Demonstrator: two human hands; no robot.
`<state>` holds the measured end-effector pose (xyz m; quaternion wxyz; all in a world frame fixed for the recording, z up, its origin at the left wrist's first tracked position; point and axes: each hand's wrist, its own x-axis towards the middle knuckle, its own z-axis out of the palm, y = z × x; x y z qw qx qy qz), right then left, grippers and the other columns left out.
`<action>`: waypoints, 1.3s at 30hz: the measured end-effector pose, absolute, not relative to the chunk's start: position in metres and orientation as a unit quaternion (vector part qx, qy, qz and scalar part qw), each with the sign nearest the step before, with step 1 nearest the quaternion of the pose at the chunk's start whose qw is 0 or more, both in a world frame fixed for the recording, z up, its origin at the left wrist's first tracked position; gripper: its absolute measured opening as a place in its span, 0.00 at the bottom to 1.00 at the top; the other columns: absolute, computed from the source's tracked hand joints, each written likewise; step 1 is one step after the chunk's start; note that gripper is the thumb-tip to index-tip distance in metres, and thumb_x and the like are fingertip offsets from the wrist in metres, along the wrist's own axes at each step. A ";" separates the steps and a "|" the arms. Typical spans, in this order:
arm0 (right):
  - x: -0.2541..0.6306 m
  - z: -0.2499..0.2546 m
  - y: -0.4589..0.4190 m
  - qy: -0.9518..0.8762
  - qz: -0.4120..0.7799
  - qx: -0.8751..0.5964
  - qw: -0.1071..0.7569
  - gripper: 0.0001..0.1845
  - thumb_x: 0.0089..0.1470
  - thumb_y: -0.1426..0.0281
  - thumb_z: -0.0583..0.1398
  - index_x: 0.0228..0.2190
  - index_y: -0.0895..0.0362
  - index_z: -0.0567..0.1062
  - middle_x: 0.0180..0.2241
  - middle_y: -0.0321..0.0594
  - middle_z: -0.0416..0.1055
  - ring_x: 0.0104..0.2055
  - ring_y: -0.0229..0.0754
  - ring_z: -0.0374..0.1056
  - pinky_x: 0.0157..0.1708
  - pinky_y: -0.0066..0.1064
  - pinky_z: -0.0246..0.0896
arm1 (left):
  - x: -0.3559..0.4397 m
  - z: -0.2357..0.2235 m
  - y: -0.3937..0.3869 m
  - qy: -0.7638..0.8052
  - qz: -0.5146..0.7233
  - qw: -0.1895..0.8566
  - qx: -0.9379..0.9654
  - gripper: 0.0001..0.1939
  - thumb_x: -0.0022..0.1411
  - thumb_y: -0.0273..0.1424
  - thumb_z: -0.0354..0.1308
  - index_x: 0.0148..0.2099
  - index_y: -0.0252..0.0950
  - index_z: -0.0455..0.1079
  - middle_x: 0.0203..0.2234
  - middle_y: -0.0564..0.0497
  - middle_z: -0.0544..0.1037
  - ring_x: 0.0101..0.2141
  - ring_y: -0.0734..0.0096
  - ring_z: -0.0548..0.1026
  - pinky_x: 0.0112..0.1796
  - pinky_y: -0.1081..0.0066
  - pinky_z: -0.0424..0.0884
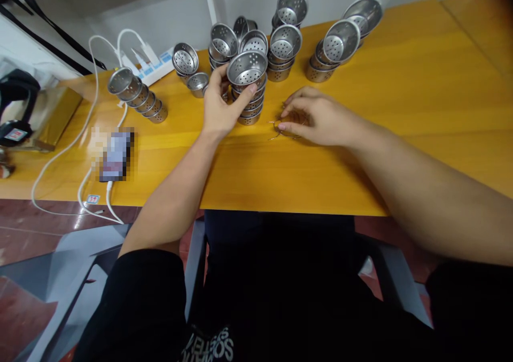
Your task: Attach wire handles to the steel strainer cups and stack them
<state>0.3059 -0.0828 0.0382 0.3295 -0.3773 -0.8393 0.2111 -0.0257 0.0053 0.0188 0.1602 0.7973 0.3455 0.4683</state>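
My left hand [221,105] is closed around a stack of perforated metal cups [255,76], with the thumb on the near side and the fingers partly hidden behind it. The stack stands nearly upright on the wooden table. Just right of it, my right hand [312,115] is curled low over the table, its thumb and fingertips on a thin bent wire piece [276,128]. Most of that wire is hidden under the hand. Close behind my left hand is a small perforated cup [197,84], and another stack of cups [284,52] stands behind the held one.
More cup stacks line the back of the wooden table [248,175], including a leaning stack [332,49] at right and a tipped stack [140,96] at left. A phone [117,156], white cables and a power strip [156,69] occupy the left side. A wall rises behind.
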 end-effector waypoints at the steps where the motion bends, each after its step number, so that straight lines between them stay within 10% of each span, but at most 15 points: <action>1: 0.306 0.038 -0.083 -0.839 0.212 -0.378 0.329 0.29 0.75 0.32 0.73 0.50 0.42 0.90 0.59 0.56 0.85 0.59 0.72 0.82 0.68 0.77 0.84 | -0.025 0.017 0.006 0.348 0.475 0.165 0.791 0.48 0.85 0.77 0.57 0.90 0.57 0.61 0.77 0.40 0.83 0.75 0.46 0.87 0.79 0.41 0.83; 8: 0.302 0.044 -0.087 -0.824 0.232 -0.388 0.342 0.32 0.71 0.27 0.74 0.49 0.40 0.89 0.57 0.54 0.87 0.60 0.73 0.80 0.72 0.80 0.79 | -0.019 -0.002 0.021 0.316 0.494 0.141 0.798 0.56 0.87 0.70 0.61 0.97 0.70 0.31 0.91 0.44 0.69 0.89 0.48 0.72 0.87 0.38 0.78; 18: 0.299 0.049 -0.090 -0.818 0.239 -0.384 0.356 0.31 0.67 0.22 0.74 0.49 0.32 0.89 0.56 0.47 0.88 0.60 0.74 0.79 0.72 0.84 0.77 | -0.023 0.006 0.022 0.341 0.510 0.133 0.778 0.50 0.88 0.62 0.63 0.98 0.67 0.44 0.88 0.44 0.74 0.88 0.46 0.74 0.88 0.34 0.76; 31: 0.308 0.042 -0.084 -0.851 0.188 -0.368 0.325 0.35 0.78 0.28 0.69 0.55 0.45 0.90 0.57 0.59 0.86 0.60 0.74 0.83 0.68 0.76 0.83 | -0.015 -0.012 0.021 0.343 0.507 0.182 0.770 0.69 0.82 0.54 0.76 0.96 0.76 0.22 0.94 0.48 0.63 0.92 0.49 0.66 0.87 0.31 0.78; 39: 0.308 0.041 -0.085 -0.834 0.207 -0.378 0.344 0.35 0.73 0.22 0.69 0.52 0.36 0.90 0.56 0.52 0.87 0.60 0.76 0.83 0.69 0.82 0.81 | -0.047 -0.026 0.045 0.329 0.443 0.210 0.807 0.55 0.75 0.53 0.81 0.90 0.50 0.59 0.79 0.36 0.83 0.77 0.40 0.85 0.84 0.30 0.79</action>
